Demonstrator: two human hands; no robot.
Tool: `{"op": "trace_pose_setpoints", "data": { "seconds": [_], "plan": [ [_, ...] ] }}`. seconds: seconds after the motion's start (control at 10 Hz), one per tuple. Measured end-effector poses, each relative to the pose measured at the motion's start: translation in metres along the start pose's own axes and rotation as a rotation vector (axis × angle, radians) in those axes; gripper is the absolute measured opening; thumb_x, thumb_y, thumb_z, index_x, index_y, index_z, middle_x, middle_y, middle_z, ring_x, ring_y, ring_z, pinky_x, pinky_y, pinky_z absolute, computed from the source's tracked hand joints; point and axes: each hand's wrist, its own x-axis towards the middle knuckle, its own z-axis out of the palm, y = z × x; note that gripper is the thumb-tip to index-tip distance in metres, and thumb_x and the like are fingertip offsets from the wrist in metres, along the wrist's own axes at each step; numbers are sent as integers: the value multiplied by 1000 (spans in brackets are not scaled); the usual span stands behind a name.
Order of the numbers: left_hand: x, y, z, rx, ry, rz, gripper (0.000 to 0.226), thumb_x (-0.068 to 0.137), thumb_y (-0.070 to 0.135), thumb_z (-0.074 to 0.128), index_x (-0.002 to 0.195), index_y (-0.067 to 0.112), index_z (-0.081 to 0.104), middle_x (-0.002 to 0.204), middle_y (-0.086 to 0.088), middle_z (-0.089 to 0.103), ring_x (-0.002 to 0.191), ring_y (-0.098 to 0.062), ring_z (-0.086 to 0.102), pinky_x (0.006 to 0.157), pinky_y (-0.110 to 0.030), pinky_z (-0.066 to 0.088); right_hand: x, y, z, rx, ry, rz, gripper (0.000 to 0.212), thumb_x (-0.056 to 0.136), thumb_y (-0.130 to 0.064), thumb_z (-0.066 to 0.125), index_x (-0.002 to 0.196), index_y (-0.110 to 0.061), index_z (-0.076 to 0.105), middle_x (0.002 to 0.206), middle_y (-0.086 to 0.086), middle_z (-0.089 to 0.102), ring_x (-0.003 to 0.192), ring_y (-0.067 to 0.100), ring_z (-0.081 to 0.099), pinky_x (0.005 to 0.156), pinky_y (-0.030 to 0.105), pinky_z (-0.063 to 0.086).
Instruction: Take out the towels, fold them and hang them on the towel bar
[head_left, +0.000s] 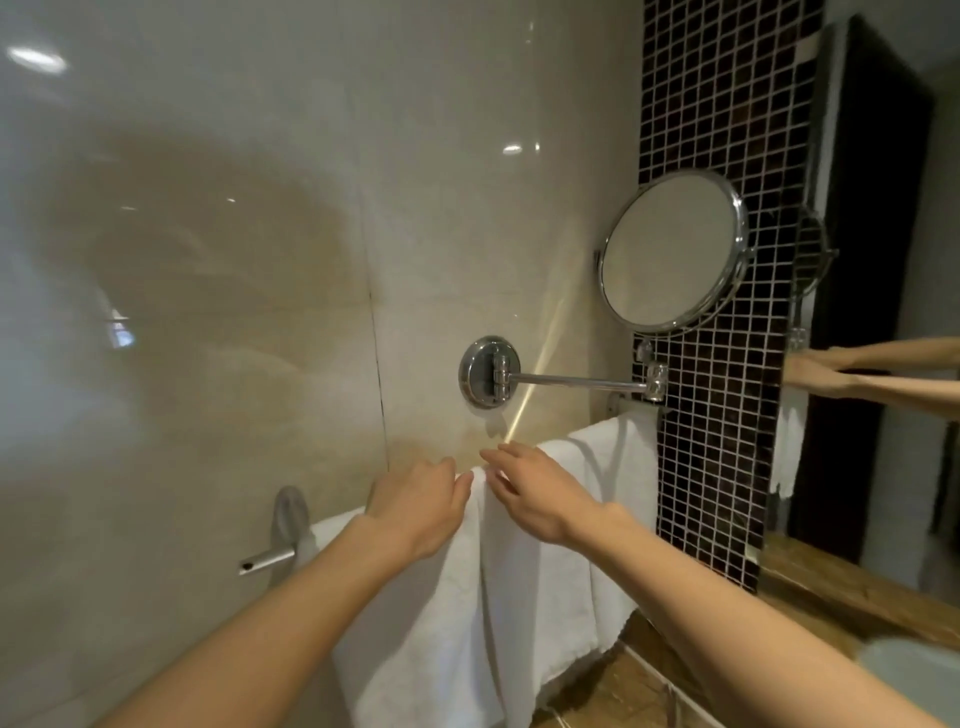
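Observation:
A white towel (457, 613) hangs folded over the chrome towel bar (267, 560) low on the beige wall. A second white towel (608, 467) hangs further right on the same bar, partly behind the first. My left hand (415, 501) rests on the top edge of the nearer towel, fingers curled over the bar. My right hand (535, 488) lies flat with fingers spread on the towel top, just right of the left hand. Most of the bar is hidden under the towels.
A round chrome mirror (672, 249) on a swing arm (576, 382) juts out above the towels. A dark mosaic tile strip (727, 441) and a wall mirror (883, 312) stand at the right. A wooden counter (649, 675) lies below.

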Motion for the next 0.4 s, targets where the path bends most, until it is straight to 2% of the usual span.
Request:
{"op": "trace_pose_setpoints", "data": {
  "seconds": [0.1,0.2,0.3,0.4],
  "plan": [
    [-9,0,-10,-164,63,-28,35,98,43,25,88,21,51,100,-9,64,91,-34,59,67,-35,37,-8,-11,-5,75,-5,52,39,100,-35,36,130,-15,52,127,11,55,117,28,51,97,37,41],
    [-18,-5,-27,-407,147,-68,34,98,38,30,75,20,47,85,-10,63,84,-36,58,65,-35,40,-15,-30,-17,126,-18,128,44,100,-35,38,138,-15,46,139,10,49,127,26,46,103,33,37],
    [-25,-9,-47,-723,246,-103,34,98,34,36,85,15,62,86,-10,66,86,-31,61,79,-40,48,-24,-46,-31,187,31,147,46,99,-30,40,141,-13,41,142,11,47,128,25,46,102,30,34],
    [-31,-19,-69,-1113,277,-234,26,92,37,42,83,23,62,86,-7,65,84,-26,61,81,-39,47,-30,-60,-47,302,137,228,45,99,-27,41,141,-12,41,140,12,50,127,25,47,100,29,34]
  ]
}}
